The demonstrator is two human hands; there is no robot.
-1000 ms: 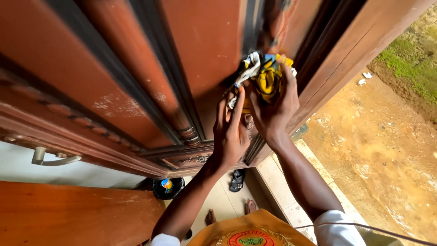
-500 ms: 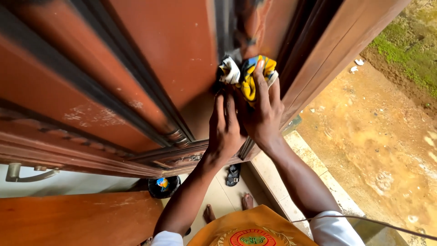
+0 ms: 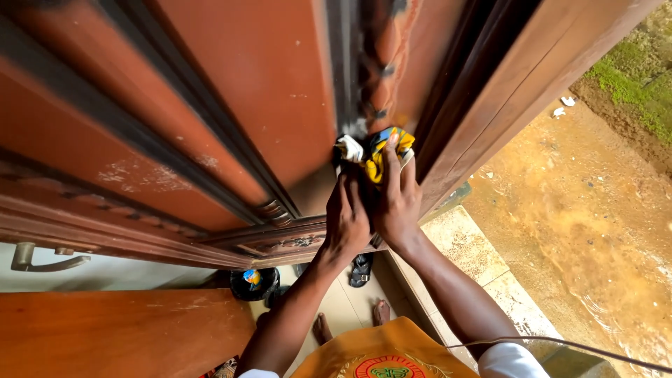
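Nearest to us, at six o'clock, we see an orange garment [image 3: 381, 353] with a round emblem, and beside it white sleeves [image 3: 507, 360]; just above, bare feet [image 3: 381, 311] stand on a pale tiled floor [image 3: 350, 308], with a dark sandal [image 3: 360, 269] ahead of them and a round black object [image 3: 253, 283] at seven o'clock; a thin cable [image 3: 560, 341] crosses at five o'clock; at eight o'clock lies a brown wooden surface [image 3: 119, 336], and above it a metal handle [image 3: 42, 260] juts out at nine o'clock; both forearms rise toward the centre, where the hands sit side by side, touching; our left hand [image 3: 348, 220] presses flat against the door edge, its fingers reaching up under the cloth; our right hand [image 3: 397, 203] is clamped on the cloth [image 3: 378, 150], a yellow, blue and white bundle held against the dark edge strip just above centre, toward twelve o'clock; the red-brown door [image 3: 245, 91] fills the view from nine to twelve o'clock, with dark raised mouldings; the frame [image 3: 504, 84] runs up at one o'clock; farther off, at three o'clock, we see a concrete step [image 3: 476, 252], wet brown ground [image 3: 595, 210], and grass [image 3: 637, 84] at two o'clock.
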